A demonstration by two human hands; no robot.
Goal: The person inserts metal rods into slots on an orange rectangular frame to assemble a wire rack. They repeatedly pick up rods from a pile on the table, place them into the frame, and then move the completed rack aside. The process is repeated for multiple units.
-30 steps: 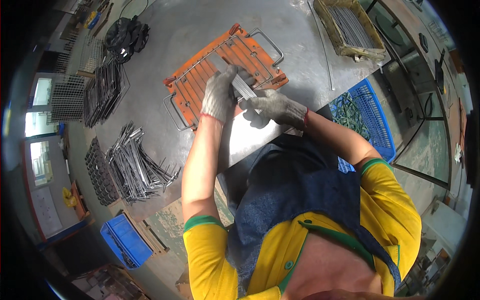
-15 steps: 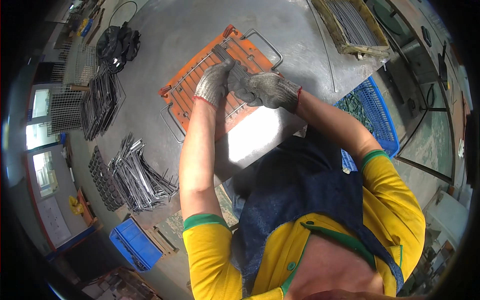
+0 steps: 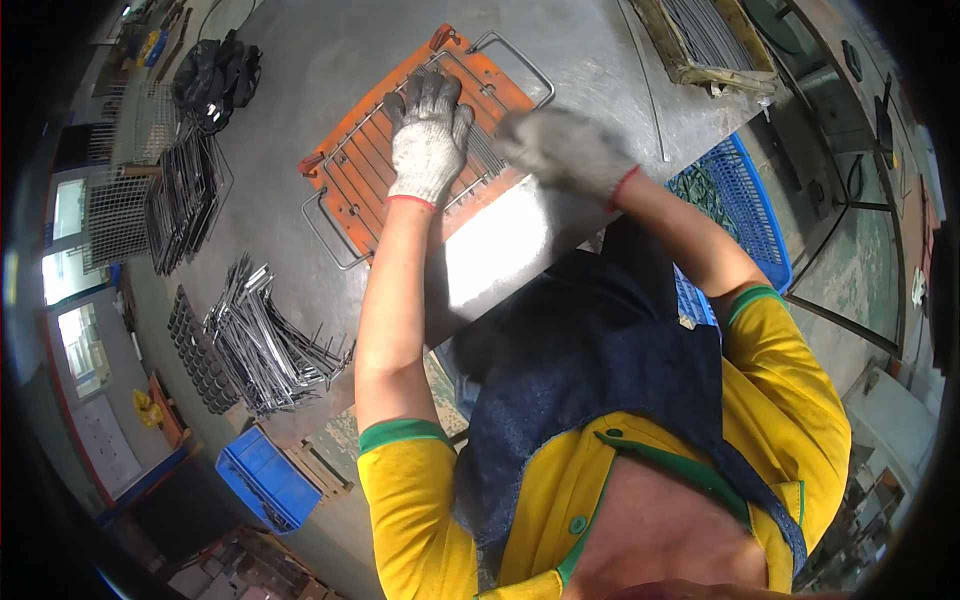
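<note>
Head view: I see my left hand [image 3: 428, 140] spread wide and flat, palm down, on a wire rack [image 3: 420, 165] that lies in an orange jig [image 3: 355, 190] on the grey surface [image 3: 300, 70]. From the middle of the picture the jig sits at about 11 o'clock. My right hand [image 3: 565, 150] hovers just beside the jig's 3 o'clock edge; it is blurred, so I cannot tell whether it grips anything or is loosely curled. Both wear knit gloves.

To do this step well, I judge the left palm should keep even pressure so the wires stay seated in the jig's grooves, fingers clear of the looped handle [image 3: 515, 60] at 1 o'clock. The right hand ought to come in low and square, not dragging across the wires.

Around: a pile of bent wires [image 3: 265, 345] at 8 o'clock, a blue crate [image 3: 265, 475] below it, a blue basket [image 3: 735, 200] at 3 o'clock, a tray of rods [image 3: 705, 40] at 1 o'clock.
</note>
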